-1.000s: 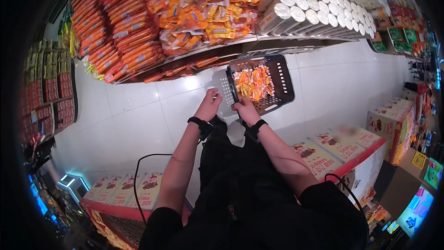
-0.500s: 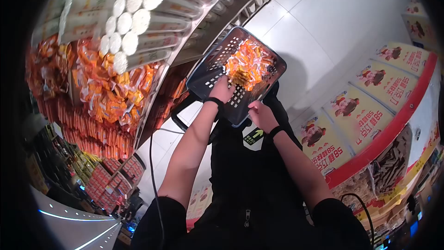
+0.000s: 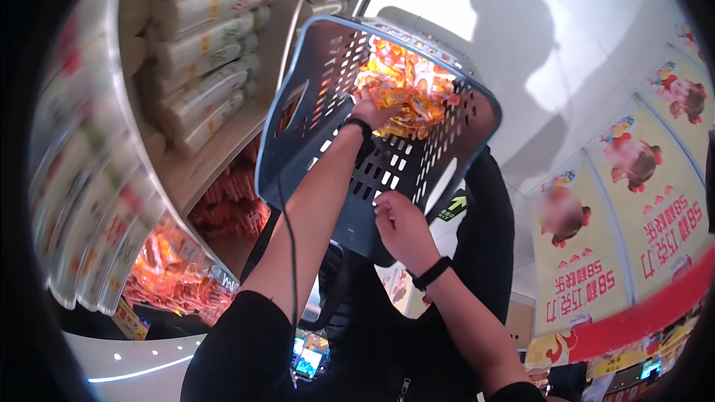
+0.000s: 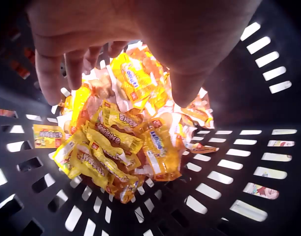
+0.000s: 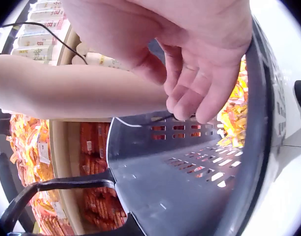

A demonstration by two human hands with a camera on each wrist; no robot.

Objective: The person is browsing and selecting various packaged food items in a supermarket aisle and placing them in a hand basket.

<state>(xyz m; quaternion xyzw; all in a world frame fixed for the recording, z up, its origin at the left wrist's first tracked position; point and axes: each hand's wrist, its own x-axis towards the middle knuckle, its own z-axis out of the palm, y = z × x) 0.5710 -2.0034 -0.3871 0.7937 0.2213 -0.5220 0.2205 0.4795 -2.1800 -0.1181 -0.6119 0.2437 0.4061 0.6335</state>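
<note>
A dark grey plastic basket [image 3: 346, 216] with slotted walls stands tilted close in front of my body. Small yellow and orange snack packets [image 4: 111, 142] lie heaped at its bottom. My left hand [image 3: 376, 110] reaches deep inside; in the left wrist view its fingers [image 4: 49, 78] and thumb are spread over the heap, with no packet between them. Over the basket's near side hangs my right hand [image 3: 406, 231], its fingers loosely curled around nothing. The right wrist view has its fingertips overlapping the basket's inner wall, and the black basket handle [image 5: 66, 184] sticks out below.
On the left, a shelf holds white cylindrical packs [image 3: 208, 48], with orange bagged snacks [image 3: 167, 275] nearer me. Yellow printed cartons [image 3: 577, 268] with a red edge stand at right. Pale floor tiles [image 3: 611, 22] lie beyond the basket. A thin cable [image 3: 287, 231] crosses my left forearm.
The view has turned, and the basket now appears larger and closer. My left hand has moved from outside the basket down into the packets. My right hand has let go of the handle.
</note>
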